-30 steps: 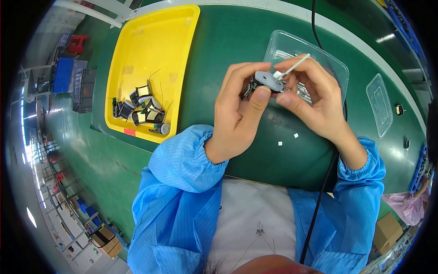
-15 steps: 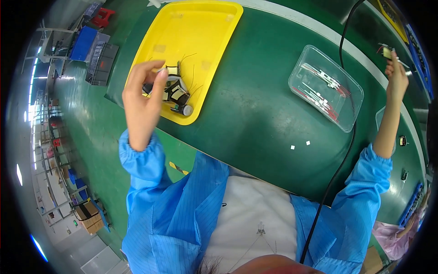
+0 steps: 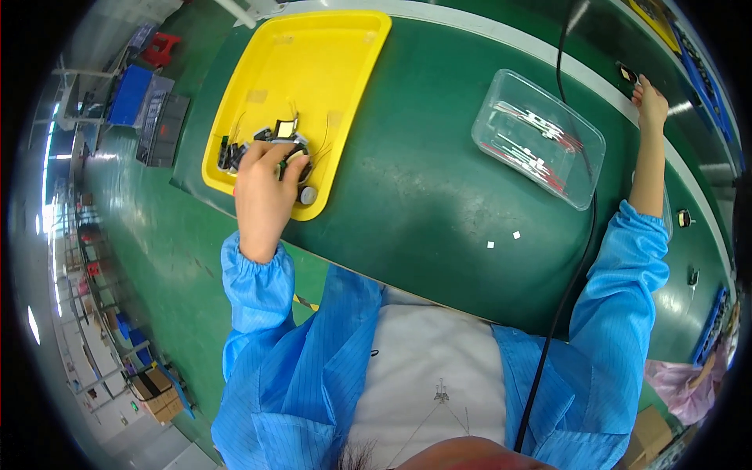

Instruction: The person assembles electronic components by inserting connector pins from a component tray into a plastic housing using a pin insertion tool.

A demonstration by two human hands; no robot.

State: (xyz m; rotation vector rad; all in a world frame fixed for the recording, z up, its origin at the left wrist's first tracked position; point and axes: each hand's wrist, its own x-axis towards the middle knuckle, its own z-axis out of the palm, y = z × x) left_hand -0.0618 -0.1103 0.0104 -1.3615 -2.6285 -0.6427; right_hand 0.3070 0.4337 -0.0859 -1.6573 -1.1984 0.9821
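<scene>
- The left hand [image 3: 262, 196] reaches into the near end of the yellow tray [image 3: 313, 70], its fingers curled down over a cluster of small dark parts [image 3: 270, 145]; the fingertips touch the pile and seem to close on one piece, though which one cannot be told.
- The parts lie bunched at the tray's near left corner, with thin wire leads spreading out from them; a small round grey piece [image 3: 308, 194] sits just beside the thumb at the tray's near rim.
- The right hand [image 3: 648, 100] is stretched far out to the right edge of the green bench [image 3: 439, 188], its fingers against a small dark object [image 3: 627, 74] there; whether it grasps it or merely presses on it cannot be told.
- Between the two hands stands a clear plastic box [image 3: 540, 137] holding thin wires with red and white parts, near the bench's far right side.
- A black cable [image 3: 583, 235] runs from the far edge past the box and down along the right sleeve.
- Two small white squares [image 3: 503, 240] lie on the bench near its front edge.
- Two pale tape patches [image 3: 258, 95] mark the tray floor.
- Left of the bench, on the floor, stand blue crates [image 3: 129, 94]; cardboard boxes [image 3: 157, 392] sit lower left.
</scene>
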